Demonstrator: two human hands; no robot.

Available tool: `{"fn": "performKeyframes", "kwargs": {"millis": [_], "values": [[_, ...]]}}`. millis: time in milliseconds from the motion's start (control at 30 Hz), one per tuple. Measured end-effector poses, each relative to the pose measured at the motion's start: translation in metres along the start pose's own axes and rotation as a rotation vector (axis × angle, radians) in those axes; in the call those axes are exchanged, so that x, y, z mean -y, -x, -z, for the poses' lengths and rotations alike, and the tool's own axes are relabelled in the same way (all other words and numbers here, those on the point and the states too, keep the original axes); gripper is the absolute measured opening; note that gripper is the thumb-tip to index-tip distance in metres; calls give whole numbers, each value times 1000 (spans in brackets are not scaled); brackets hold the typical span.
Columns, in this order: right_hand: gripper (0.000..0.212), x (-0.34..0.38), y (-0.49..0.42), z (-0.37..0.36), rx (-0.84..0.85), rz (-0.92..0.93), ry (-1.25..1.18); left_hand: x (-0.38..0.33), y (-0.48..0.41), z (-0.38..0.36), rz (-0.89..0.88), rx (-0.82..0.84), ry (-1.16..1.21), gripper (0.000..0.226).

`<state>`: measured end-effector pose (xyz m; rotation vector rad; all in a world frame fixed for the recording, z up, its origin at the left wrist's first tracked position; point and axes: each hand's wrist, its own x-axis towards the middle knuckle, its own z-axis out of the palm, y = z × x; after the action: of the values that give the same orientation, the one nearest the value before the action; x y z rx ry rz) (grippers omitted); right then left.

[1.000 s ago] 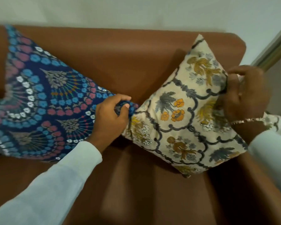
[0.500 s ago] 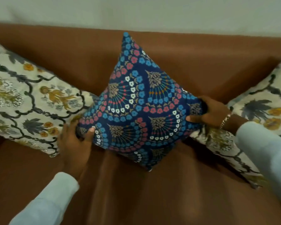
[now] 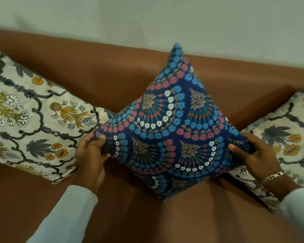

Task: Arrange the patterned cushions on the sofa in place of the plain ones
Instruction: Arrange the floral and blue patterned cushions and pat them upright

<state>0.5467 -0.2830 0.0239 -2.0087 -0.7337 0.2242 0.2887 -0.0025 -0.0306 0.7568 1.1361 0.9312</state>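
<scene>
A dark blue cushion (image 3: 172,130) with blue, pink and white flower arcs stands on one corner in the middle of the brown sofa (image 3: 112,81), leaning on the backrest. My left hand (image 3: 91,155) pinches its left corner and my right hand (image 3: 253,155) grips its right corner. A cream floral cushion (image 3: 30,116) leans against the backrest to the left, its corner touching the blue one. Another cream floral cushion (image 3: 288,141) sits to the right, partly behind my right wrist. No plain cushion is in view.
The sofa seat (image 3: 147,218) stretches bare in front of the cushions. A pale wall (image 3: 147,20) rises behind the backrest.
The view has swung from the right end of the sofa to its middle. My right hand left the cream cushion and took the blue cushion's right corner; my left hand now pinches its left corner.
</scene>
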Motion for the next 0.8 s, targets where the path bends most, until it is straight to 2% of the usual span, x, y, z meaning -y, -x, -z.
{"fn": "performKeyframes", "kwargs": {"millis": [133,267,400,467,567,667,733,800], "values": [[19,-14,-15,3,-5,-49,-14,-15,2,-12,-255,38,-15,44],[18,-24,-32,-7,-13,-20,176,7,2,-24,-350,-15,-212,55],[32,-21,-29,-17,-44,-60,296,23,12,-24,-421,-82,-463,66],[42,-9,-21,-21,-145,1,284,25,26,-30,-518,-114,-590,72],[46,19,-5,-25,-298,285,247,28,67,-61,-821,33,-665,72],[53,57,-13,-60,-236,514,303,24,83,-96,-1090,298,-745,63],[57,66,-23,-76,-153,600,417,25,84,-119,-1184,393,-876,61],[61,48,-40,-62,-139,544,545,27,82,-149,-1235,429,-1032,63]]}}
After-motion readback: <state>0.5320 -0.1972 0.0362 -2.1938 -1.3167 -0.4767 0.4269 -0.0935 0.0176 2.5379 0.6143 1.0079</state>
